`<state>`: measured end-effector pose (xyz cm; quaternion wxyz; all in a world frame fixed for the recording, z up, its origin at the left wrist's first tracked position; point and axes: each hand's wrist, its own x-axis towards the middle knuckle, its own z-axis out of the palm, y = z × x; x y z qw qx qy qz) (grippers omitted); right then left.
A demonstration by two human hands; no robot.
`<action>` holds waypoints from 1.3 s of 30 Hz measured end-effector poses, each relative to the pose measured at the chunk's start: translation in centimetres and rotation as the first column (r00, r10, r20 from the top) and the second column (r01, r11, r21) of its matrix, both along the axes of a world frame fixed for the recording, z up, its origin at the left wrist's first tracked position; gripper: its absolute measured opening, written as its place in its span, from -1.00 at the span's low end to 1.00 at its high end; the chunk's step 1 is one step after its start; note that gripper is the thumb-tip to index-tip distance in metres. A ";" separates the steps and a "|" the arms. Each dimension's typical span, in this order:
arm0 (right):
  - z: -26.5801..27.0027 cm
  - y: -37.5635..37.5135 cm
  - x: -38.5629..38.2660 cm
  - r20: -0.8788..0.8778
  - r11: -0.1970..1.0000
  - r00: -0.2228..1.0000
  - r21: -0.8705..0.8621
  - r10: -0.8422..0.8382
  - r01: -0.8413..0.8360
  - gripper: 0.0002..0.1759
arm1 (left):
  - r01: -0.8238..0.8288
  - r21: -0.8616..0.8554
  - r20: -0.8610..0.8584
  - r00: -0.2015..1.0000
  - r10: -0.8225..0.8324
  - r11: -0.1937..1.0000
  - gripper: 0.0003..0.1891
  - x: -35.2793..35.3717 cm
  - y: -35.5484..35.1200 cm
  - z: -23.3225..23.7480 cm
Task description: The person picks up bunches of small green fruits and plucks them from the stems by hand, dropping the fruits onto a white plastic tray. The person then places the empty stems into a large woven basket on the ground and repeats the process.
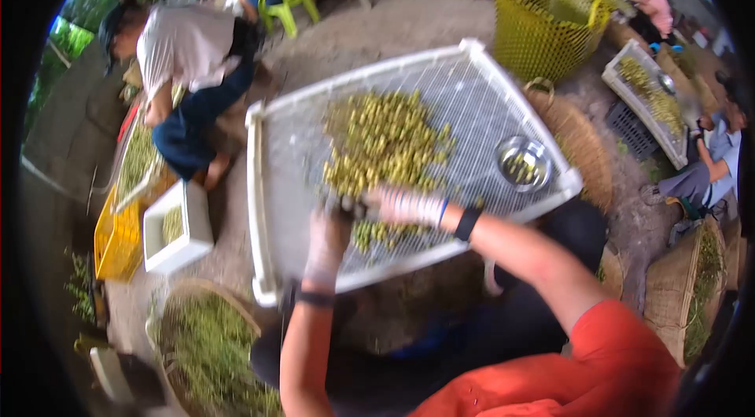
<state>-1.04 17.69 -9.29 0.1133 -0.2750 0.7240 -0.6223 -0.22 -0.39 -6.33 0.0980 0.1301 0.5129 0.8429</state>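
Note:
A white-framed mesh tray (275, 149) lies before me with a heap of small green-yellow buds or fruits (385, 138) on it. My left hand (327, 240), in a pale glove with dark fingertips, is at the near side of the heap. My right hand (405, 205), in a striped white glove, reaches in from the right, and its fingertips meet or nearly meet those of the left. Blur hides whether either holds anything. A smaller green pile (385, 234) lies just below the right hand. A round metal bowl (523, 163) with several green pieces sits at the tray's right.
A yellow-green woven basket (543, 23) stands beyond the tray. At left, a person (189, 63) bends near a white foam box (178, 228) and a yellow crate (118, 236). A basket of green stems (212, 346) is at lower left. Another person (716, 157) sits by a second tray (649, 98).

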 end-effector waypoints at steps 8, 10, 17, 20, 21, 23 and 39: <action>8.1 -0.4 2.0 -0.322 0.452 0.946 0.847 0.020 0.279 -0.80 | -0.177 -0.047 0.128 0.975 0.182 0.983 -0.66 2.6 2.7 2.5; 7.6 -0.3 1.9 -0.311 0.405 0.949 0.874 0.046 0.267 -0.81 | -0.192 -0.049 0.158 0.968 0.197 0.980 -0.69 2.7 2.8 2.4; 7.5 0.3 2.0 -0.494 0.559 0.869 0.714 -0.026 0.422 -0.78 | -0.254 0.099 0.241 0.944 0.225 0.962 -0.74 3.1 3.3 3.4; 9.1 0.6 1.9 -0.301 0.586 0.953 0.777 0.025 0.230 -0.62 | -0.262 0.108 0.253 0.940 0.229 0.959 -0.76 2.7 2.9 2.9; 8.3 1.0 1.7 -0.351 0.703 0.935 0.678 0.052 0.215 -0.55 | -0.279 0.066 0.256 0.933 0.254 0.958 -0.77 2.6 2.9 4.0; 6.7 2.2 1.6 -0.481 0.706 0.876 0.630 0.029 0.323 -0.58 | -0.371 -0.262 -0.181 0.926 0.332 0.891 -0.85 1.1 1.4 2.4; 6.8 -1.6 0.1 0.375 0.957 0.915 0.286 -0.150 0.039 -0.75 | -0.015 0.311 0.233 0.970 -0.061 0.950 -0.78 0.5 -0.5 4.3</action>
